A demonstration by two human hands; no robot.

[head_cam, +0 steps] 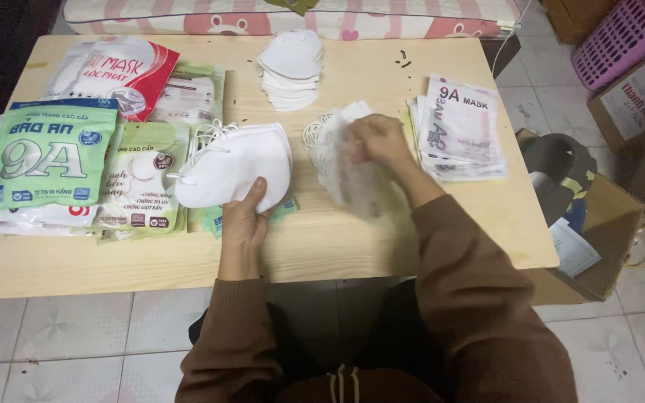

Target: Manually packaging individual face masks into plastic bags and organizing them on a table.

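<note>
Brown soft sleeves (472, 298) come up from the near edge, one for each arm. The left hand (244, 216) is closed on a stack of white masks (237, 168), thumb on top, holding the near edge. These masks are smooth, folded and curved like shells, with thin ear loops at the far left side. The stack rests on the pale wood table (337, 239), in the middle.

The right hand (378, 140) pinches a clear, shiny bag (349, 168) with white masks inside. The bag looks blurry. It sits just right of the left hand's stack, over the table.

Right of that lies a pile of flat clear packs (460, 130) with dark print. A small heap of loose masks (291, 69) sits at the far middle of the table. On the left are shiny green packs (46, 157) and a red and white pack (125, 71), all flat and crinkly.

A pink plastic basket (621, 37) with holes stands on the tile floor (61, 336) at the far right, near a cardboard box (606, 224).
</note>
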